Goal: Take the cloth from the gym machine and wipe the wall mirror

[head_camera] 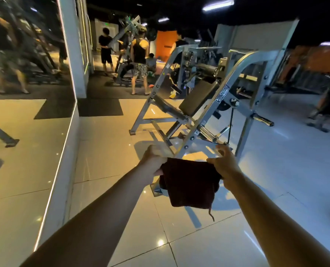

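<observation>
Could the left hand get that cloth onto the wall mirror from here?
Probably yes: the wall mirror runs along the left hand's own side, nothing stands between them, and it already grips the cloth.

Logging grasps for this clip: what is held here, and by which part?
The cloth, gripped at its top edge: left hand on the left corner, right hand on the right corner.
</observation>
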The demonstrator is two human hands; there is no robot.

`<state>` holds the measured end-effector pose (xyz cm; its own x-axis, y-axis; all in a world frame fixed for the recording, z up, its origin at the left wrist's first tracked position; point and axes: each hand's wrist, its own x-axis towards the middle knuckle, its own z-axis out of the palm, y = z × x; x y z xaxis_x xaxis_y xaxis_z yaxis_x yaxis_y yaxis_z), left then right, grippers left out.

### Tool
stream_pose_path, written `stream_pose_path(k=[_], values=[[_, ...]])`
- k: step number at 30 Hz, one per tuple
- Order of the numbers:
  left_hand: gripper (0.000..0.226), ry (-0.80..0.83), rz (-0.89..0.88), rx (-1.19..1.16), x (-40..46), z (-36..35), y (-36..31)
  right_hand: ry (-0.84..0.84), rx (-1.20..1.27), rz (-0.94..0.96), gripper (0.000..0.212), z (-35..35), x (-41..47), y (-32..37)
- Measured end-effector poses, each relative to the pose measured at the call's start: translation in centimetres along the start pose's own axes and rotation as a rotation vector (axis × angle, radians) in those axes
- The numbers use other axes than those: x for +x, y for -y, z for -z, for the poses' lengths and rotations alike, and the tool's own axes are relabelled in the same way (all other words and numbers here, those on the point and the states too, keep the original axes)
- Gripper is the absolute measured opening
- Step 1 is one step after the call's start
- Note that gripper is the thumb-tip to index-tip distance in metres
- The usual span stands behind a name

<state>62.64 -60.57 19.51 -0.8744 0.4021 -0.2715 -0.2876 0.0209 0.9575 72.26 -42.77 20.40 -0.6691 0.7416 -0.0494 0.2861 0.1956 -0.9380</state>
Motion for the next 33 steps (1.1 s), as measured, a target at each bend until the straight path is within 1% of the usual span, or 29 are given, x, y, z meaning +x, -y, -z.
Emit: stream_pose_path(k=[1, 3, 4, 5, 6, 8, 9, 10, 11, 12, 14, 15, 16, 17, 18, 19, 20, 21, 23, 24, 25, 26, 27, 28, 29, 30, 31, 32, 33], values=[[0.026, 0.036, -0.025, 0.032, 1.5, -0.3, -0.9, -0.005, 0.005, 0.001, 0.049, 0.1, 1.1, 0.3], [0.019, 0.154, -0.044, 0.046, 4.3, -0.8, -2.1, 0.041, 0.073, -0.008, 0.043, 0.7, 2.9, 0.7], [0.016, 0.221, -0.048, 0.049, 5.6, -1.2, -2.4, 0.069, 0.09, 0.015, 0.043, 0.9, 3.6, 0.8], [0.016, 0.281, -0.062, 0.074, 6.8, -1.5, -2.6, 0.098, 0.047, 0.064, 0.044, 1.1, 4.4, 0.8], [0.024, 0.333, -0.08, 0.123, 8.3, -1.9, -2.6, 0.124, -0.059, 0.121, 0.048, 1.1, 5.3, 0.8], [0.041, 0.406, -0.132, 0.267, 11.4, -3.1, -2.5, 0.16, -0.431, 0.209, 0.052, 0.7, 7.5, 0.3], [0.046, 0.431, -0.164, 0.352, 12.9, -3.8, -2.5, 0.154, -0.64, 0.256, 0.046, 0.4, 8.8, -0.1], [0.05, 0.454, -0.198, 0.442, 14.3, -4.4, -2.4, 0.132, -0.799, 0.3, 0.036, 0.1, 10.1, -0.4], [0.052, 0.476, -0.238, 0.532, 16.0, -5.2, -2.3, 0.102, -0.864, 0.316, 0.028, 0.0, 11.6, -0.7], [0.051, 0.494, -0.279, 0.612, 17.7, -5.9, -2.1, 0.07, -0.875, 0.327, 0.023, 0.0, 13.1, -1.0], [0.035, 0.517, -0.346, 0.715, 21.7, -7.4, -1.8, 0.015, -0.803, 0.345, 0.021, 0.5, 16.5, -2.0], [0.025, 0.522, -0.372, 0.742, 23.8, -8.2, -1.8, -0.011, -0.717, 0.349, 0.021, 0.8, 18.4, -2.6], [0.015, 0.518, -0.393, 0.761, 26.0, -9.1, -2.0, -0.024, -0.582, 0.334, 0.019, 1.0, 20.2, -3.2], [0.011, 0.506, -0.404, 0.755, 28.0, -10.0, -2.3, -0.025, -0.404, 0.289, 0.015, 1.1, 21.9, -3.5], [0.017, 0.489, -0.393, 0.746, 30.4, -10.9, -2.8, -0.004, -0.228, 0.227, 0.009, 1.0, 23.6, -3.6], [0.024, 0.485, -0.36, 0.726, 32.6, -11.7, -3.3, 0.014, -0.112, 0.165, 0.005, 0.8, 25.4, -3.5], [0.027, 0.504, -0.309, 0.688, 34.5, -12.5, -3.9, 0.005, -0.056, 0.12, 0.007, 0.4, 27.3, -3.4], [0.029, 0.522, -0.268, 0.641, 36.3, -13.2, -4.3, -0.045, -0.07, 0.093, 0.009, -0.3, 29.5, -3.6], [0.031, 0.531, -0.222, 0.567, 39.6, -14.9, -5.0, -0.214, -0.164, 0.072, 0.014, -2.4, 33.6, -3.7], [0.03, 0.526, -0.206, 0.539, 41.2, -15.9, -5.1, -0.28, -0.161, 0.062, 0.016, -3.8, 35.2, -3.5], [0.029, 0.522, -0.155, 0.501, 42.4, -17.0, -5.2, -0.283, -0.117, 0.047, 0.02, -5.2, 36.7, -3.3], [0.028, 0.524, -0.088, 0.449, 43.7, -18.1, -5.2, -0.21, -0.029, 0.019, 0.027, -6.6, 38.0, -3.3], [0.029, 0.523, -0.036, 0.428, 45.1, -19.1, -5.2, -0.096, 0.092, -0.02, 0.034, -7.8, 39.4, -3.4], [0.027, 0.521, -0.028, 0.444, 46.8, -20.0, -5.0, -0.006, 0.211, -0.064, 0.038, -8.5, 40.7, -3.5], [0.021, 0.51, -0.032, 0.476, 49.0, -20.6, -4.8, 0.023, 0.295, -0.096, 0.038, -8.8, 42.1, -3.8], [0.016, 0.503, -0.037, 0.492, 51.3, -21.1, -4.6, -0.009, 0.325, -0.112, 0.034, -8.8, 43.7, -4.0], [0.017, 0.514, -0.017, 0.498, 53.7, -21.5, -4.6, -0.101, 0.308, -0.114, 0.027, -8.7, 45.7, -4.6], [0.022, 0.551, 0.001, 0.5, 56.2, -21.9, -4.5, -0.202, 0.237, -0.122, 0.019, -8.6, 47.9, -5.4], [0.026, 0.599, 0.016, 0.504, 58.4, -22.4, -4.5, -0.25, 0.162, -0.138, 0.016, -8.5, 50.0, -6.2]])
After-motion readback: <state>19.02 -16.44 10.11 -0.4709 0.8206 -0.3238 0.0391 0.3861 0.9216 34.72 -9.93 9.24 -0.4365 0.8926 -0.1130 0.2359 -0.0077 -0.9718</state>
